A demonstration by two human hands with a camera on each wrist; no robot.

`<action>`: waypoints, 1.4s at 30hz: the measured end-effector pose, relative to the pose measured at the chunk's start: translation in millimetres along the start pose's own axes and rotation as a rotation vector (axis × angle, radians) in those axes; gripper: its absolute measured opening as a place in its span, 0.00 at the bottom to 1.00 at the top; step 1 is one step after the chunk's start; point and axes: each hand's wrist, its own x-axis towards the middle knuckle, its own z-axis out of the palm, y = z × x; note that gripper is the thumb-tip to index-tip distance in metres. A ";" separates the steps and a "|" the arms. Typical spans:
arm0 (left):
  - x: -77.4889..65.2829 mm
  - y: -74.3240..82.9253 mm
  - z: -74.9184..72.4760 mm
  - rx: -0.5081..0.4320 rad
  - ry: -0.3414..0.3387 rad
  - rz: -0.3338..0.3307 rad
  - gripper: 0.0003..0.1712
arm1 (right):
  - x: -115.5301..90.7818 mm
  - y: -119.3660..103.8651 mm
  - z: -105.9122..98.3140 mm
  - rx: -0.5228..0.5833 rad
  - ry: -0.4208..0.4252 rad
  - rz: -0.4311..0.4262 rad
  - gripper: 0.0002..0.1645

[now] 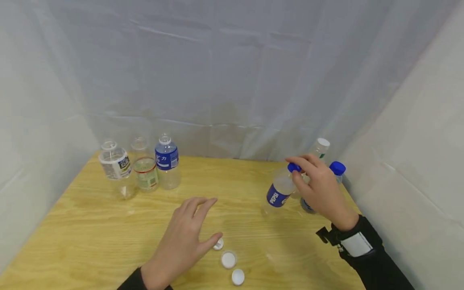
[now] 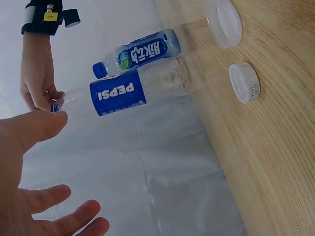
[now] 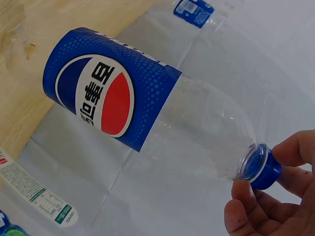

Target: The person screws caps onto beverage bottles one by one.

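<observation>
By its blue cap (image 3: 268, 173), my right hand (image 1: 322, 188) pinches a clear plastic Pepsi bottle (image 1: 278, 195) with a blue label. The bottle leans in the head view, its neck toward that hand; whether its base touches the table cannot be told. My left hand (image 1: 183, 235) hovers over the table with fingers spread and holds nothing. Close to its thumb lies a small white cap (image 1: 218, 244). A wider white lid (image 1: 228, 259) and another white cap (image 1: 237, 277) lie nearer the front.
Three uncapped clear bottles stand at the back left: one white-labelled (image 1: 117, 167), one green-labelled (image 1: 146, 177), one blue-labelled (image 1: 168, 159). Behind my right hand stand a white-capped bottle (image 1: 322, 146) and a blue-capped bottle (image 1: 338, 169). Pale sheeting (image 1: 232, 80) hangs around the wooden table (image 1: 90, 233).
</observation>
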 end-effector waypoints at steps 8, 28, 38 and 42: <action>-2.9 -3.0 -1.5 -0.006 0.014 -0.016 0.39 | -2.3 36.7 -3.0 -0.040 -0.039 0.102 0.20; -2.4 -4.2 -1.0 0.004 0.054 0.009 0.31 | -4.2 69.4 -1.7 -0.031 -0.095 0.237 0.20; -0.4 -3.6 1.7 -0.007 0.067 0.027 0.29 | -4.5 70.3 -4.3 -0.069 -0.107 0.258 0.20; 0.5 -3.6 2.8 -0.010 0.064 0.034 0.29 | -5.4 71.4 -4.7 -0.082 -0.115 0.257 0.21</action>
